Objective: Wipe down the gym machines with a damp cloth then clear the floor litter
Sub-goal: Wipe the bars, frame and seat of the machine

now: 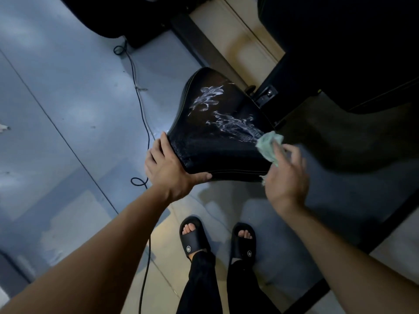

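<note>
At the near left corner of a black padded vinyl machine seat (217, 132), the left hand (169, 168) gripped the cushion, its fingers curled over the left edge and its thumb laid along the front edge. Across the seat's top ran whitish wet streaks and fine droplets (229, 114), thickest from the middle toward the right edge. Against the seat's near right corner, the right hand (286, 177) held a crumpled pale green cloth (269, 146), the fingers bent around the wad and pressing it to the cushion's edge; the cloth looked blurred, so how the fingertips lay could not be told. Beyond the seat stood the dark frame and upholstery of the gym machine (340, 53). Over the blue-grey floor (56, 87) to the left of the seat trailed a thin black cable (142, 109), looping near the left wrist. Below the seat, two feet in black slide sandals (195, 236) stood on pale tiles beside a dark mat.
</note>
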